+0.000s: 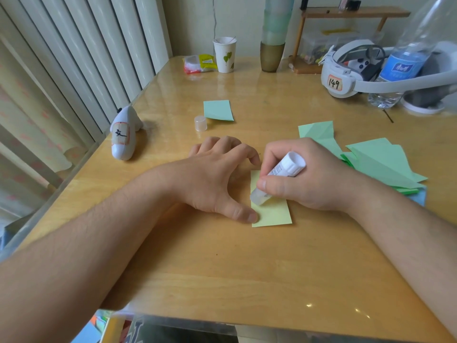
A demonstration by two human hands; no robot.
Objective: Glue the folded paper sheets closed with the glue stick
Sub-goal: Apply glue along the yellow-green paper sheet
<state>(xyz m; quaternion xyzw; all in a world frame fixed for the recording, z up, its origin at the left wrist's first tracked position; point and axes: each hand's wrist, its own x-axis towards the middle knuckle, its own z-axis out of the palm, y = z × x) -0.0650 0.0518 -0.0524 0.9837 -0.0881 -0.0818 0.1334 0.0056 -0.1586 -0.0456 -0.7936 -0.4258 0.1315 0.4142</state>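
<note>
While the right hand point(309, 174) grips the glue stick point(277, 178), tip on the yellow paper point(272, 214) mid-table, the left hand point(217, 179) pins its edge with spread fingertips; thin, light paper probably slides and creases, so hold near the stroke

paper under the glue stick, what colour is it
Pale yellow-green paper, lighter than the green sheets beside it; seen in the head view.

A home room: wooden table point(222, 268) by curtains point(61, 70), with paper cup point(224, 55), water bottle point(405, 58), small shelf point(353, 13).
</note>
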